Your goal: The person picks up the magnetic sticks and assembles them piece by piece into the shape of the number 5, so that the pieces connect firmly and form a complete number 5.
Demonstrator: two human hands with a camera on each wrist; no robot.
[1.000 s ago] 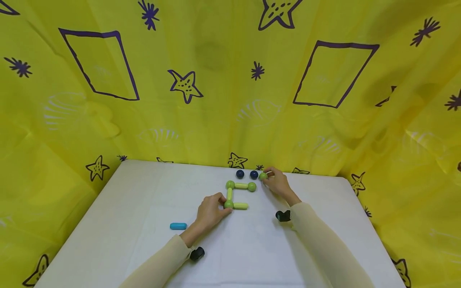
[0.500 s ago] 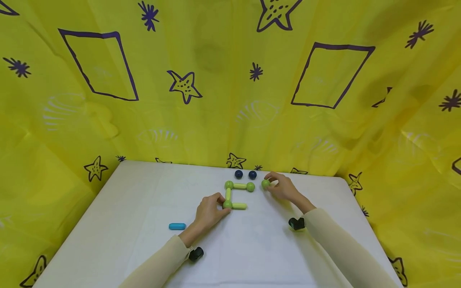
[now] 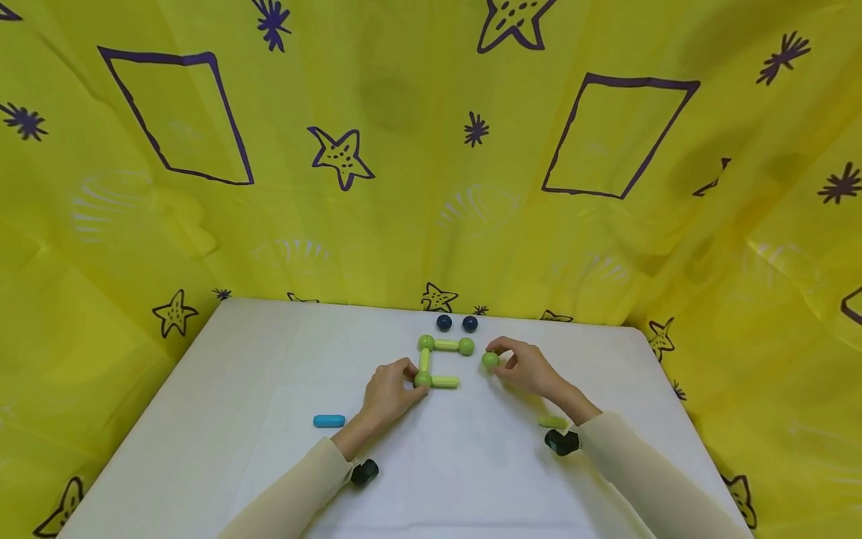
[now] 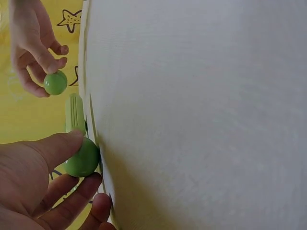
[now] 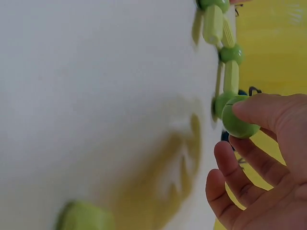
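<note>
My left hand grips a green ball between thumb and fingers. This ball is the near left corner of a C-shaped figure of green balls and pale green rods. A near rod points right from it with a free end. A far rod ends on the right in another green ball. Right of the figure, my right hand pinches a loose green ball between thumb and fingertips. In the right wrist view this held ball partly covers the figure's end ball.
Two dark blue balls lie behind the figure by the table's back edge. A blue rod lies left of the left forearm. One loose green rod is beside the right wrist. A yellow patterned curtain surrounds the white table.
My right hand has brought the loose green ball away from beside the dark blue balls, toward the table's near side. The left hand keeps its hold on the corner ball.
</note>
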